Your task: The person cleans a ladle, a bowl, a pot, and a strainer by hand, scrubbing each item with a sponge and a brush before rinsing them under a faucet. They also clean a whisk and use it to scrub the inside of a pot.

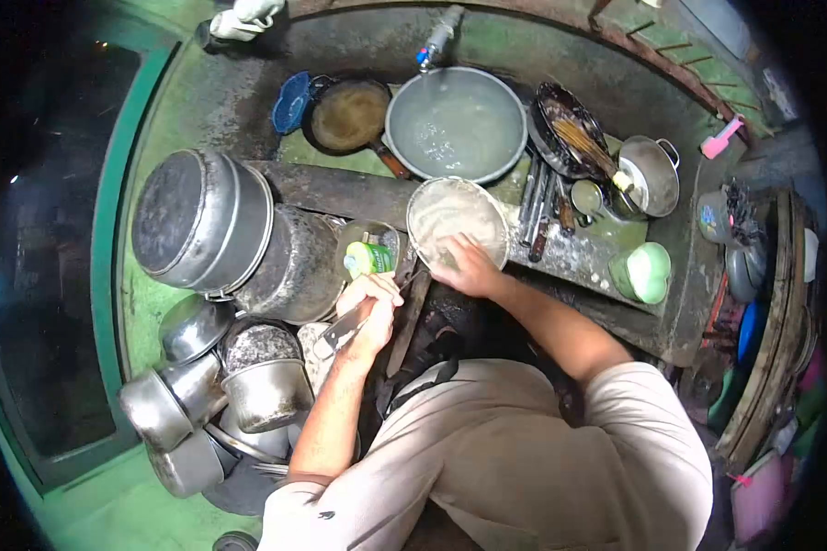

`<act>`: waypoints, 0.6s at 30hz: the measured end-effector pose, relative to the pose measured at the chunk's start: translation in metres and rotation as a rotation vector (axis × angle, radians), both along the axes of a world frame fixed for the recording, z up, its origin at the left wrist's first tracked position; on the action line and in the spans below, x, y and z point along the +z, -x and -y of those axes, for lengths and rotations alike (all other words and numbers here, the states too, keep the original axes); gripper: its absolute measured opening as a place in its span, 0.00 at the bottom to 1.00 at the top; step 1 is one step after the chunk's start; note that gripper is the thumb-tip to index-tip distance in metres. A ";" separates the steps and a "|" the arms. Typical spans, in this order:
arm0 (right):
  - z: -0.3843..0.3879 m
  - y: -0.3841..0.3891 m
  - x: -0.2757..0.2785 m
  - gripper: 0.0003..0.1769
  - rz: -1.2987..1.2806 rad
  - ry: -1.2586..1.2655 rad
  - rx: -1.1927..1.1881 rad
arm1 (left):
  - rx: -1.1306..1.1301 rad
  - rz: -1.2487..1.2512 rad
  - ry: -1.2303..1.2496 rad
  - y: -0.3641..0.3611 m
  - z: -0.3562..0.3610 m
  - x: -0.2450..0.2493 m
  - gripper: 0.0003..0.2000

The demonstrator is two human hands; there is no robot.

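Observation:
My left hand (368,308) is closed in a fist around a dark-handled utensil (338,335), its handle end poking out toward the lower left. The utensil's working end is hard to make out. Just beyond that fist is a green and yellow bottle (368,260) beside a small bowl. My right hand (469,266) reaches over the near rim of a round basin (415,204) of cloudy, pale liquid, its fingers stretched out and apart. Behind this basin stands a large grey tub (522,138) of cloudy water.
A tap (439,41) hangs over the tub. A frying pan (347,115) and blue basket (291,103) are left; a dark wok (551,106), metal pot (657,174) and several long-handled utensils (540,207) are right. Large pots (202,220) and smaller pans (266,395) crowd my left.

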State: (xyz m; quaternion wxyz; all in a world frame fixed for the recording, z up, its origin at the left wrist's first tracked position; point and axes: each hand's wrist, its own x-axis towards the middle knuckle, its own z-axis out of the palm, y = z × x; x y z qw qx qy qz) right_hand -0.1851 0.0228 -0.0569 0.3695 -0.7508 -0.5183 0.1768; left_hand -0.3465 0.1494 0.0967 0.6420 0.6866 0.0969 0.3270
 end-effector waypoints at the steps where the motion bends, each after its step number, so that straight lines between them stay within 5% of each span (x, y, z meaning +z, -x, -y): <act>1: 0.014 -0.004 0.012 0.29 0.012 -0.009 0.009 | 0.026 -0.040 -0.004 -0.003 -0.002 0.003 0.07; 3: 0.049 -0.020 0.023 0.32 0.235 0.292 0.122 | 0.026 -0.065 -0.007 -0.009 -0.007 0.006 0.06; 5: 0.047 -0.054 0.030 0.30 0.141 0.202 0.119 | 0.042 -0.218 0.184 -0.013 -0.009 0.019 0.04; 8: 0.026 -0.106 0.073 0.25 0.037 -0.025 0.260 | -0.055 -0.358 -0.315 -0.026 -0.026 0.042 0.21; 10: -0.002 -0.134 0.103 0.24 -0.436 -0.080 0.242 | -0.277 -0.456 -0.495 -0.046 -0.029 0.034 0.19; 12: -0.020 -0.149 0.173 0.23 0.055 -0.288 0.152 | -0.333 -0.744 -0.416 -0.063 -0.031 0.024 0.16; 15: -0.042 -0.154 0.207 0.27 -0.278 -0.611 -0.333 | -0.066 -0.386 0.341 -0.086 -0.014 0.027 0.15; 18: -0.059 -0.107 0.212 0.16 0.094 -0.727 -0.281 | -0.044 -0.137 0.718 -0.097 -0.011 0.033 0.19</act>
